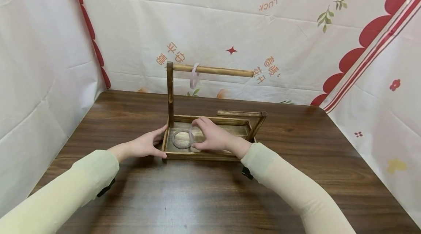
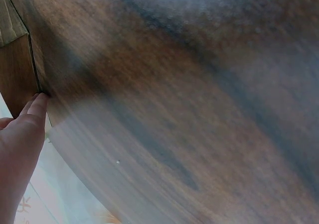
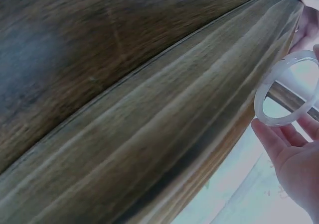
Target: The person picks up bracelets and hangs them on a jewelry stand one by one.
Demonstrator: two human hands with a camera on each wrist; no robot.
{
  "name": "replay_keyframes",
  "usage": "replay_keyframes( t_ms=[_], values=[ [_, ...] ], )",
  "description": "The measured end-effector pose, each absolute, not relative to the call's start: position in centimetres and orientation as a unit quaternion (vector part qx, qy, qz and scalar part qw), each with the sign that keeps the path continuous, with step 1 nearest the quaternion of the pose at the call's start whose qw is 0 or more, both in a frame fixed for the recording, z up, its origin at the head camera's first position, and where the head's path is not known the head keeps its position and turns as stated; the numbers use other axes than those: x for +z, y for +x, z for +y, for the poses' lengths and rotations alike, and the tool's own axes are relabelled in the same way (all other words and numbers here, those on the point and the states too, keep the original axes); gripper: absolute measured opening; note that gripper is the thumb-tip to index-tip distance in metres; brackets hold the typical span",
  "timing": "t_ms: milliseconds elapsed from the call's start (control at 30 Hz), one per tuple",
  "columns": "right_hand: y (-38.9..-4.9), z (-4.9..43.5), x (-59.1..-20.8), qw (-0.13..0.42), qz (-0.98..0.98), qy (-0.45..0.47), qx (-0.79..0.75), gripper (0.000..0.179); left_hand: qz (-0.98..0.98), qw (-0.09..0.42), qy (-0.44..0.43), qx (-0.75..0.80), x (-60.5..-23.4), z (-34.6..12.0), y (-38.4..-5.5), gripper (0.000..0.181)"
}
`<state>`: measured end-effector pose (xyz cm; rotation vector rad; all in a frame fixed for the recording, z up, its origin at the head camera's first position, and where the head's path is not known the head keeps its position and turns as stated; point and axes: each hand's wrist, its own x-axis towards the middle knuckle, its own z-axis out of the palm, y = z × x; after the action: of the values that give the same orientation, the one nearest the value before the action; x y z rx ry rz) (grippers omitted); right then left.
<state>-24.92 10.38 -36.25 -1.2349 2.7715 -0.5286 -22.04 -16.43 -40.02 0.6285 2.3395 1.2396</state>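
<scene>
A wooden stand has a shallow tray [image 1: 204, 156] for a base. Flat on the tray's floor, at its left end, lies a greyish bangle [image 1: 174, 140]. My right hand [image 1: 212, 135] reaches over the tray and pinches a pale bangle [image 3: 271, 79] between thumb and fingers. It stands on edge, overlapping the flat one in the head view. My left hand [image 1: 144, 145] rests against the tray's left end, thumb at the front corner and fingers stretched along the side. A pinkish bangle [image 1: 193, 76] hangs on the stand's upper bar [image 1: 223, 71], near its left post.
A shorter, lower bar [image 1: 236, 113] runs leftward from a post [image 1: 258, 126] at the tray's right end. Everything stands on a dark wooden table [image 1: 184, 197]. Behind it hangs a white printed cloth [image 1: 131, 36] with red trim.
</scene>
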Motion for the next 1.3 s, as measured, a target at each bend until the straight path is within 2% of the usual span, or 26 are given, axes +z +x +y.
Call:
replay_keyframes(
  t_ms=[467, 667, 1067, 1300],
  values=[
    [-24.2, 9.4, -34.7, 0.036, 0.883, -0.414, -0.217, 0.061, 0.838, 0.207, 0.231, 0.449, -40.0, -16.4, -22.0, 0.105],
    [-24.1, 9.3, -33.9, 0.017, 0.873, -0.422, -0.246, 0.059, 0.834, 0.207, 0.236, 0.454, -39.9, -16.4, -22.0, 0.105],
    [-23.9, 9.3, -31.7, 0.048, 0.856, -0.378, -0.350, 0.055, 0.836, 0.209, 0.236, 0.449, -39.8, -16.4, -21.9, 0.104],
    [-23.7, 9.4, -30.0, 0.036, 0.848, -0.363, -0.384, 0.056, 0.836, 0.209, 0.237, 0.448, -39.7, -16.4, -21.8, 0.104]
  ],
)
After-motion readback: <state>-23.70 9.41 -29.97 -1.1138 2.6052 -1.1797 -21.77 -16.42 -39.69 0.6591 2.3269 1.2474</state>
